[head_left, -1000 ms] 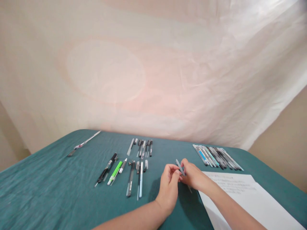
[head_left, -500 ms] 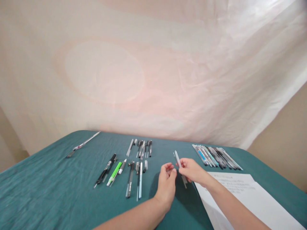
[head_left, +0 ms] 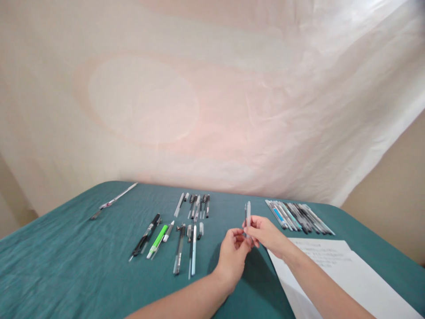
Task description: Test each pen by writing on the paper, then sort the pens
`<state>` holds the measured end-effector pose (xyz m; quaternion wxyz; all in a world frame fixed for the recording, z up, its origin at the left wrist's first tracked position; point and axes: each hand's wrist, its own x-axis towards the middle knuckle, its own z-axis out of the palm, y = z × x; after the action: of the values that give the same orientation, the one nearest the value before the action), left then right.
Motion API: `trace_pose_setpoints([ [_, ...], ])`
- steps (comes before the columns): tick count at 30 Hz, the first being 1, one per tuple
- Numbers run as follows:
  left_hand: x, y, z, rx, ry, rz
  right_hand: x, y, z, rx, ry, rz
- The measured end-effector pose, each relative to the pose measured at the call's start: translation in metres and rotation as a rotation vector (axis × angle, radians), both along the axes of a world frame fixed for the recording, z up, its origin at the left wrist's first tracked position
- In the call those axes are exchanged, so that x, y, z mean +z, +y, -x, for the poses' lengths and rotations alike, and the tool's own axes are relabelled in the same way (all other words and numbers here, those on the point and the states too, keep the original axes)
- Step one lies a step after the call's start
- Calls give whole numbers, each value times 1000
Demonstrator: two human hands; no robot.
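**Here, a slim translucent grey plastic pen (head_left: 248, 212) held upright**

Just left of the white printed sheet of paper (head_left: 335, 266), my right hand (head_left: 265, 232) pinches the lower end of the pen. Thumb and fingertips are closed on the barrel, so it points straight up, clear of the teal tablecloth (head_left: 83, 266). My left hand (head_left: 234, 257) is cupped beside it, a little further from the sheet, with its fingers curled toward the pen's bottom tip. Whether they touch the pen I cannot tell.

Beyond the sheet's far edge lies a tight row of grey, black and blue pens (head_left: 299, 217). Well to the sheet's left is a looser spread of pens and pen parts (head_left: 192, 239), with a bright green highlighter (head_left: 158, 240) among them. Farthest from the sheet, a lone long silvery pen (head_left: 113, 201) lies near the table's back edge. A creased white cloth backdrop (head_left: 212, 110) hangs behind everything.

The pen looks very light and stiff to me. Its smooth barrel is likely to roll or slip out of a loose pinch. The thin plastic and fine tip seem easy to crack or bend if squeezed or levered. I judge the best hold to be a firm, gentle pinch low on the barrel, with a second hand steadying the end.
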<state>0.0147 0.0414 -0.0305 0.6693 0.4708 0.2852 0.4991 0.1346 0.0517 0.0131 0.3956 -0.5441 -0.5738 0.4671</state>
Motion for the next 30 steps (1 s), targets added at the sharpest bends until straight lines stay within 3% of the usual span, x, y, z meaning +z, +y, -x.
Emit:
trace_pose_setpoints([
  [6, 2, -4, 2, -23, 155, -46, 19, -4, -4, -105, 44, -32],
  [11, 1, -11, 3, -39, 326, -190, 47, -9, -25, -227, 180, -188],
  [15, 4, -10, 3, -58, 214, -76, 68, -17, -41, -268, 206, -279],
  [17, 5, -6, 4, -41, 68, 60, 75, -22, -47, -208, 109, -218],
  [22, 8, 3, 7, -13, -242, 326, 79, -35, -55, 140, -402, 35],
  [26, 8, 5, 9, -58, -367, 381, 79, -42, -58, 305, -649, 23],
  [30, 8, 4, 9, -100, -401, 406, 82, -45, -57, 351, -732, 10],
])
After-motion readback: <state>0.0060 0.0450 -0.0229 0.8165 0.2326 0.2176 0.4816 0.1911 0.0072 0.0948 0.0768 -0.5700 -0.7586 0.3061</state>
